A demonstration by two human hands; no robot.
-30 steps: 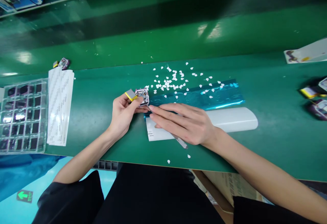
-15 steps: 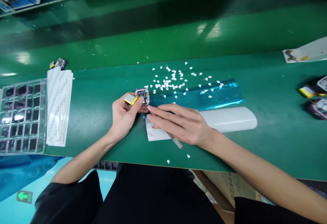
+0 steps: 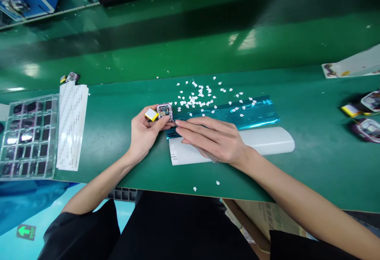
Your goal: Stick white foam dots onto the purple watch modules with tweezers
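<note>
My left hand (image 3: 142, 136) pinches a small open device casing (image 3: 165, 110) with its circuit board facing up. A yellow-edged, silver battery (image 3: 151, 114) hangs out at the casing's left side, above my left fingers. My right hand (image 3: 219, 139) is closed around slim metal tweezers (image 3: 174, 123), whose tip is at the casing's lower right corner. Most of the tweezers is hidden by my fingers. Beneath my right hand lie a white backing sheet (image 3: 267, 140) and a strip of shiny blue film (image 3: 225, 116). Many small white round stickers (image 3: 192, 102) are scattered behind.
At left stands a clear compartment tray (image 3: 29, 137) with dark parts, beside white printed strips (image 3: 69, 129). Another opened device (image 3: 71, 77) lies behind them. At far right are more opened devices (image 3: 368, 128) with batteries. Two loose stickers (image 3: 217, 183) lie near the table's front edge.
My right hand has shifted slightly right, and the tweezers' rear end has swung mostly out of sight behind it. The casing stays in my left hand. The view has shifted a little.
</note>
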